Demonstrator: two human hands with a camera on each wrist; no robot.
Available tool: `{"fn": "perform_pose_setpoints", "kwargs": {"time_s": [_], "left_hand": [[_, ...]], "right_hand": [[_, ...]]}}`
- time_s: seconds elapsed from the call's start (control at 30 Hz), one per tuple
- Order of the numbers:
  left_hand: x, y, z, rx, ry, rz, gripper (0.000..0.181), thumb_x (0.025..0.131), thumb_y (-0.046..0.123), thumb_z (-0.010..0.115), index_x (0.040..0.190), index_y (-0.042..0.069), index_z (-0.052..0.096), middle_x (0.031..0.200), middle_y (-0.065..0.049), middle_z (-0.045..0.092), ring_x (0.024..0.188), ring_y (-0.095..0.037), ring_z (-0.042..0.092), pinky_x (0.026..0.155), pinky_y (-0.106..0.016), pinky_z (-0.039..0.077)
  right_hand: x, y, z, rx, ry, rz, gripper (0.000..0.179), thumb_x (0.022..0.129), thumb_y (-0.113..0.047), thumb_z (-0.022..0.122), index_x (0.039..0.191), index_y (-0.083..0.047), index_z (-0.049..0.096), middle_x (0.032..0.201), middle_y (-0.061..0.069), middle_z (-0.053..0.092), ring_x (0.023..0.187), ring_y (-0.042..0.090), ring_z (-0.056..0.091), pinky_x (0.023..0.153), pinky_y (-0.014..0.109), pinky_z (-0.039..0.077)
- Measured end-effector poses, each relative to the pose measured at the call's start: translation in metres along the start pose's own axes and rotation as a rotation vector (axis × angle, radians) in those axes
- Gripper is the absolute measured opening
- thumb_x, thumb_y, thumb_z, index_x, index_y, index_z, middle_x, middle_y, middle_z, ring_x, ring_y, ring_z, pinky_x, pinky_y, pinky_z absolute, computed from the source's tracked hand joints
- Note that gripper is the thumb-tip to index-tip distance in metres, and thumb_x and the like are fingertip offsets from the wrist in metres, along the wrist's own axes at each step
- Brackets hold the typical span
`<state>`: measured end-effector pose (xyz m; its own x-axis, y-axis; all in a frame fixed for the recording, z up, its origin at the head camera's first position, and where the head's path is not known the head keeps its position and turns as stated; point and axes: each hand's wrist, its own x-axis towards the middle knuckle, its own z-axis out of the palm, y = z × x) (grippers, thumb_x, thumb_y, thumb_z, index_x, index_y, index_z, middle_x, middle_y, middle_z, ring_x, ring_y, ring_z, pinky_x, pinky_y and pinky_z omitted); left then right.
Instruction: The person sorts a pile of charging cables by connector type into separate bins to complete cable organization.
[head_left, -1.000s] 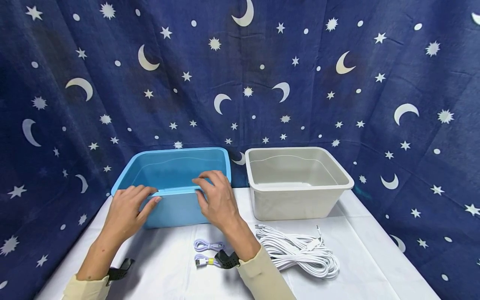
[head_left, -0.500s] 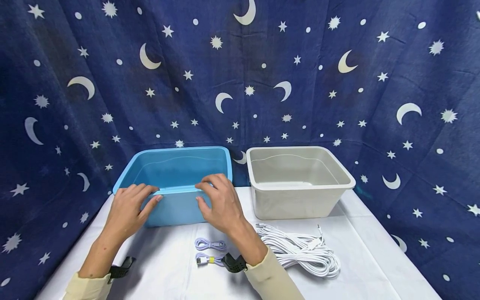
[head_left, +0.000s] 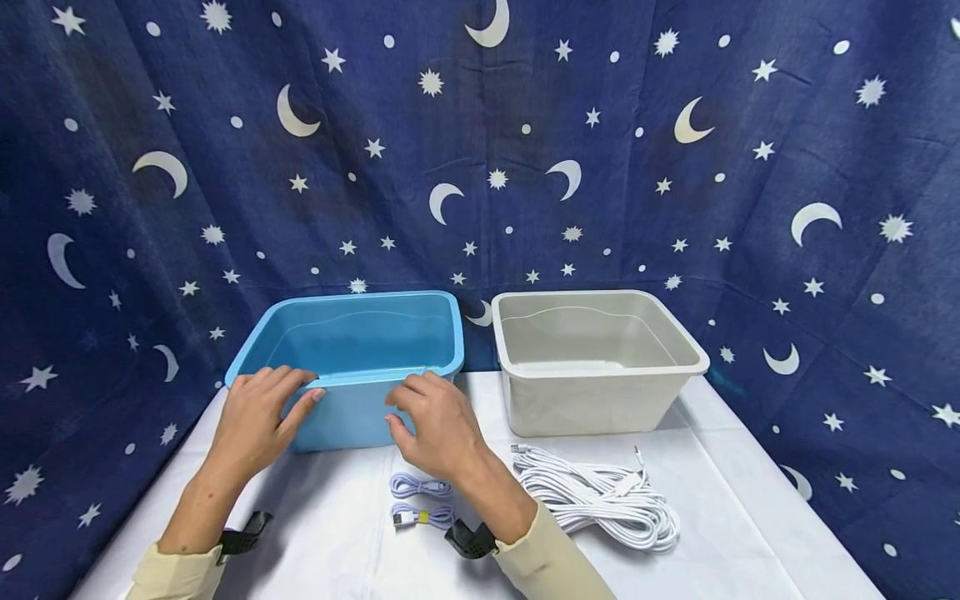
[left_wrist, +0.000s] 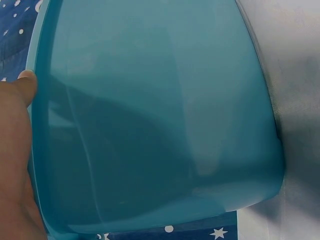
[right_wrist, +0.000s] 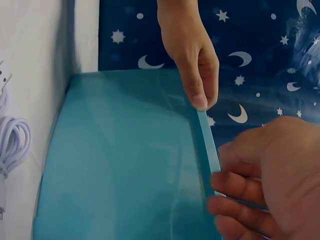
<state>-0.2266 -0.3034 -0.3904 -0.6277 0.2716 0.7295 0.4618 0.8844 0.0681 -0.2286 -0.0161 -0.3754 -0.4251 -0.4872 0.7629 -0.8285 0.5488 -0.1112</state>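
My left hand [head_left: 255, 425] grips the front rim of a blue plastic bin [head_left: 348, 421], fingers over the edge and thumb on the outer side. In the left wrist view the outer wall of the blue bin [left_wrist: 145, 130] fills most of the picture. My right hand [head_left: 442, 429] is at the same bin's front, just below the rim's right part, fingers loosely bent and nothing between them and the thumb. From the right wrist, those fingers [right_wrist: 240, 187] overlap the rim, while the left hand [right_wrist: 195, 60] pinches it farther along.
A grey plastic bin [head_left: 592, 404] stands to the right of the blue one. On the white tablecloth [head_left: 337, 542] lie a large bundle of white cable [head_left: 622, 508] and two small coiled lavender cables, one upper [head_left: 408, 486] and one lower [head_left: 442, 517] with a yellow band. A starry blue curtain [head_left: 510, 100] hangs behind.
My right hand has come off the blue bin's rim and dropped slightly lower, toward me. The left hand keeps its grip, and the bins and cables stay in place.
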Motion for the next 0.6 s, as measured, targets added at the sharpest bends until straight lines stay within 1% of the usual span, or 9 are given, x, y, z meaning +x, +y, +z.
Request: {"fn": "perform_pose_setpoints", "kwargs": {"time_s": [0.13,0.3,0.43,0.53,0.6], "left_hand": [[0.0008,0.0006,-0.0001,0.000,-0.003,0.001,0.022,0.095,0.021,0.079,0.114,0.011,0.075,0.098,-0.007,0.074,0.085,-0.029,0.062,0.078,-0.054,0.042],[0.0012,0.0009,0.0003,0.001,-0.005,-0.002,0.022,0.095,0.022,0.079,0.114,0.011,0.075,0.098,-0.007,0.073,0.085,-0.029,0.062,0.078,-0.054,0.042],[0.0010,0.0008,0.0003,0.004,-0.005,-0.006,0.021,0.096,0.022,0.078,0.113,0.011,0.075,0.097,-0.007,0.073,0.085,-0.029,0.062,0.078,-0.055,0.042],[0.0006,0.0008,0.0000,0.006,-0.004,-0.007,0.022,0.096,0.023,0.078,0.113,0.011,0.075,0.098,-0.007,0.074,0.085,-0.029,0.062,0.078,-0.054,0.042],[0.0005,0.0009,-0.0003,0.006,-0.005,-0.008,0.022,0.096,0.023,0.078,0.114,0.011,0.075,0.098,-0.008,0.074,0.085,-0.030,0.063,0.078,-0.054,0.042]], "right_hand": [[-0.0031,-0.0021,-0.0020,0.008,-0.065,0.013,0.008,0.087,-0.011,0.080,0.090,-0.018,0.078,0.080,-0.009,0.068,0.076,0.007,0.061,0.067,0.020,0.049],[-0.0065,-0.0014,-0.0041,-0.003,-0.182,0.027,0.007,0.089,-0.012,0.079,0.093,-0.018,0.078,0.081,-0.010,0.069,0.074,0.003,0.062,0.063,0.018,0.048],[-0.0088,-0.0005,-0.0044,-0.053,-0.331,0.050,0.005,0.091,-0.020,0.081,0.095,-0.020,0.079,0.084,-0.011,0.071,0.074,0.000,0.063,0.061,0.018,0.046],[-0.0100,0.0009,-0.0020,-0.087,-0.451,0.078,0.009,0.091,-0.028,0.083,0.096,-0.022,0.079,0.085,-0.011,0.073,0.074,0.001,0.063,0.060,0.019,0.046],[-0.0107,0.0022,0.0004,-0.104,-0.511,0.094,0.012,0.091,-0.031,0.084,0.098,-0.023,0.079,0.087,-0.011,0.074,0.075,0.002,0.064,0.059,0.021,0.046]]}}
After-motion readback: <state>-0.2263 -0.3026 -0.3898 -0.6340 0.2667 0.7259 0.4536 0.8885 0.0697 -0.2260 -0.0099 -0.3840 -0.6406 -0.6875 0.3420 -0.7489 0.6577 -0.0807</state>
